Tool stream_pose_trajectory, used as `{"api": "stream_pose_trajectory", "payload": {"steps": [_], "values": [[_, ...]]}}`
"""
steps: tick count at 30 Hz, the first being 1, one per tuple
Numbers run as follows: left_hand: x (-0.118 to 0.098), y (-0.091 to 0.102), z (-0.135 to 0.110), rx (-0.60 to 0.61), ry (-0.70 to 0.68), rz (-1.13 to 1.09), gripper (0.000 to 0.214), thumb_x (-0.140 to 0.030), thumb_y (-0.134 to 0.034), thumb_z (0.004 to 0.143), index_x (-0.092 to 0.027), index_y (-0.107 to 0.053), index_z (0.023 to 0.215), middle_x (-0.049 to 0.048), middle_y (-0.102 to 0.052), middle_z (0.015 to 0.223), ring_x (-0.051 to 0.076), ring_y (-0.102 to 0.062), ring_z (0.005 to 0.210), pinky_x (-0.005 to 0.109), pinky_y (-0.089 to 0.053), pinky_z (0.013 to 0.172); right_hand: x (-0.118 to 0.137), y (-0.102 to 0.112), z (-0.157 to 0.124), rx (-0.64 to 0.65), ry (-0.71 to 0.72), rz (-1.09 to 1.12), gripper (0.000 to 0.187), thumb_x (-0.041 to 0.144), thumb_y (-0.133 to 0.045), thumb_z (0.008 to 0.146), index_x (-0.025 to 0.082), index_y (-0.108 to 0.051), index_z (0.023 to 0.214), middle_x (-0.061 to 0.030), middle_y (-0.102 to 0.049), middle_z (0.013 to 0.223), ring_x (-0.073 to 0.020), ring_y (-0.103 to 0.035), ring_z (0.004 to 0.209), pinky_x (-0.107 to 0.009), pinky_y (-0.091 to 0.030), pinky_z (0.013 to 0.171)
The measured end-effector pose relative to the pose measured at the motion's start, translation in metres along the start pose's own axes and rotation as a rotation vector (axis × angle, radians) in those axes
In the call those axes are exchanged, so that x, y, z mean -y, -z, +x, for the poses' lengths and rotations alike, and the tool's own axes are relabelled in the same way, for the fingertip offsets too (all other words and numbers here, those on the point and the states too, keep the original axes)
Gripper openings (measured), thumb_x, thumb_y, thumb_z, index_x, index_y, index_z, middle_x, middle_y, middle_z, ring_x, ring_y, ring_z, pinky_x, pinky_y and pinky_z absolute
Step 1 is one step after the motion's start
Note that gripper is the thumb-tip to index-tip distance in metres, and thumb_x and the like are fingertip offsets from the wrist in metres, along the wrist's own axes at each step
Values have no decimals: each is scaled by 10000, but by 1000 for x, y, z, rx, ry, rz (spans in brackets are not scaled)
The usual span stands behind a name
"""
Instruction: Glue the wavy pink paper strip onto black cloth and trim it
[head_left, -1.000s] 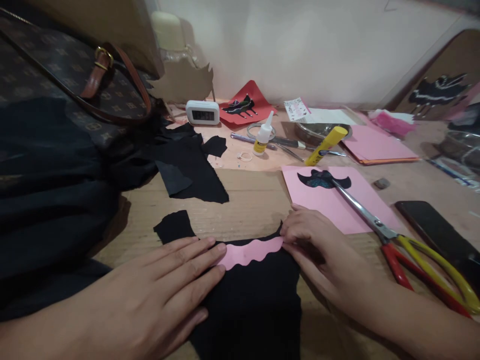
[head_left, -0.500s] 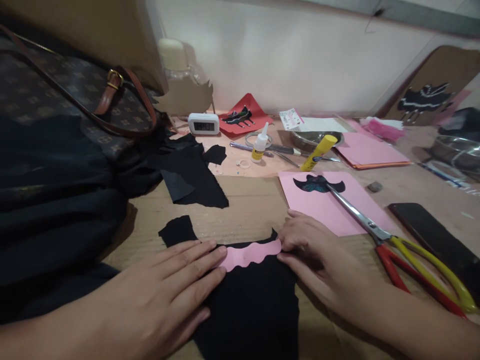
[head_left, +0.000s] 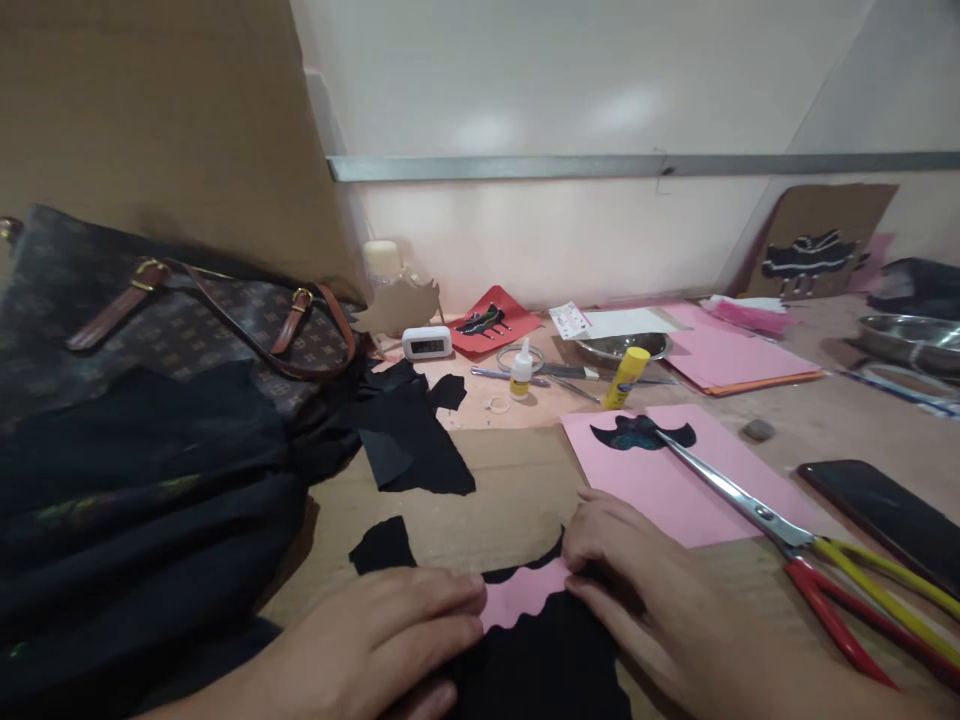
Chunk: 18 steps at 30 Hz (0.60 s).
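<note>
A wavy-edged pink paper strip (head_left: 521, 600) lay on a piece of black fabric (head_left: 547, 665) near the wooden table's (head_left: 510, 500) 6 o'clock edge. The left hand (head_left: 382, 640) lay open and flat, fingertips on the strip's 9 o'clock end. The right hand (head_left: 630, 585) curled over its 3 o'clock end; whether it pinched the strip could not be told. Red-and-yellow-handled scissors (head_left: 780, 525) lay at the right hand's 3 o'clock, blades across a pink paper sheet (head_left: 637, 480).

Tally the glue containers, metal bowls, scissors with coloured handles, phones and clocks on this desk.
Glue containers: 2, a bottle and a yellow stick
Metal bowls: 2
Scissors: 1
Phones: 1
Clocks: 1
Total: 7
</note>
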<state>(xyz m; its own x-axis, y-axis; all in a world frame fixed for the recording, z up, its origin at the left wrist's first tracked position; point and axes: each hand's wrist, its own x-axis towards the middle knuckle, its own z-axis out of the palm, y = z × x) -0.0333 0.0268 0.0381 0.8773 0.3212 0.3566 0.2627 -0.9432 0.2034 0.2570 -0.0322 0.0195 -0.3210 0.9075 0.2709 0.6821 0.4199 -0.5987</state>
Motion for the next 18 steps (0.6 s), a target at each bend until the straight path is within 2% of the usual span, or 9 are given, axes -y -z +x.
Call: {"api": "stream_pose_trajectory", "payload": {"steps": [3, 6, 10, 13, 16, 18], "values": [[0, -2, 4, -14, 74, -43, 314, -147, -557, 924, -254, -625, 1212, 24, -741, 1212, 141, -701, 1104, 206, -558, 977, 0, -2, 3, -42, 3, 10, 192, 37, -506, 958, 227, -536, 956, -27, -592, 955, -182, -553, 868, -338, -511, 764], [2, -4, 9, 22, 120, -74, 363, -137, -552, 922, -277, -608, 1252, 29, -701, 1271, 162, -673, 1141, 255, -564, 969, 0, 3, 7, -97, 51, -31, 190, 48, -479, 983, 214, -524, 903, -21, -567, 902, -172, -525, 832, -321, -494, 736], [9, -4, 33, 70, 260, -192, 396, -309, -613, 956, -279, -572, 1348, 56, -639, 1384, 230, -609, 1258, 381, -515, 1060, 0, 17, 7, -160, 289, -213, 172, 33, -481, 990, 190, -549, 981, -31, -608, 973, -189, -514, 1001, -396, -454, 978], [11, -5, 62, 92, 374, -366, 454, -465, -681, 912, -247, -622, 1305, 66, -699, 1290, 247, -662, 1163, 385, -530, 1009, 3, 23, 3, -205, 455, -336, 196, 11, -455, 992, 156, -583, 1021, -40, -645, 1041, -193, -507, 1088, -441, -327, 1154], [9, -9, 81, 94, 341, -464, 425, -497, -756, 849, -230, -686, 1172, 47, -738, 1169, 227, -689, 1066, 340, -534, 947, 6, 23, -1, -206, 558, -376, 217, 44, -407, 1022, 135, -604, 1038, -66, -665, 1066, -201, -513, 1116, -470, -246, 1226], [8, -14, 84, 102, 279, -441, 359, -411, -795, 834, -224, -687, 1122, 33, -735, 1114, 209, -683, 1031, 315, -526, 908, 6, 20, -2, -176, 559, -375, 209, 44, -427, 1015, 138, -611, 1046, -72, -673, 1079, -196, -529, 1119, -474, -235, 1239]]}}
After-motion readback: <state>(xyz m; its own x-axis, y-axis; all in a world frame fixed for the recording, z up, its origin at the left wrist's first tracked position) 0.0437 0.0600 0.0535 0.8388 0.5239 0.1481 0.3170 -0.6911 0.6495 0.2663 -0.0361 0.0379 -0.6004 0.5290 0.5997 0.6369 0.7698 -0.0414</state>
